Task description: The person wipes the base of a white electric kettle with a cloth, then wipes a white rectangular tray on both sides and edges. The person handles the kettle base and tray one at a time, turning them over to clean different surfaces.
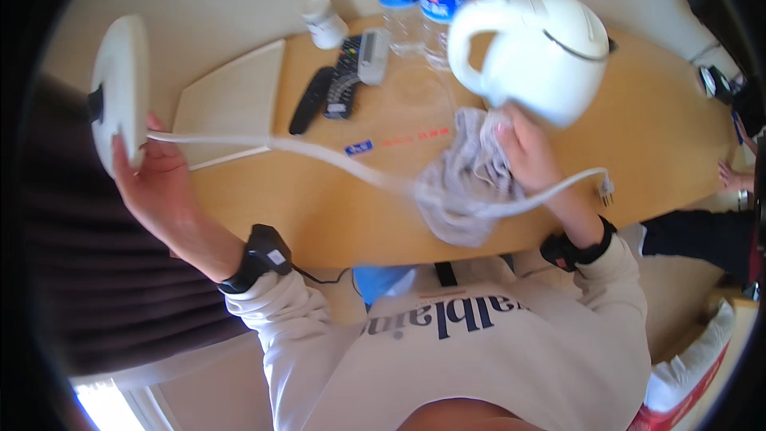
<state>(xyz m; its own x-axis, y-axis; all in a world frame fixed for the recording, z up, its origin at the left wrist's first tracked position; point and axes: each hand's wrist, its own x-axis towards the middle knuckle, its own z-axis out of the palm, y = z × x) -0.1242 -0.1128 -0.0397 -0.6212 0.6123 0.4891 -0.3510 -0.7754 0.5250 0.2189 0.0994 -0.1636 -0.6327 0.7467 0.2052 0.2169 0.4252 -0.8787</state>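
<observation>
At the left, my left hand grips the lower edge of a round white kettle power base, raised and tilted on edge with a black connector on its outer face. Its white cord runs from there across the table, over a crumpled grey-white cloth, to a plug at the right. My right hand is shut on the cloth, which hangs down over the tabletop. Just beyond that hand stands a white electric kettle, its lid down and its handle to the left. Whether the hand touches the kettle is unclear.
Two water bottles, a white jar, a black remote control, a white remote, a dark case and a pale tray lie on the wooden table. Another person's hand rests at far right.
</observation>
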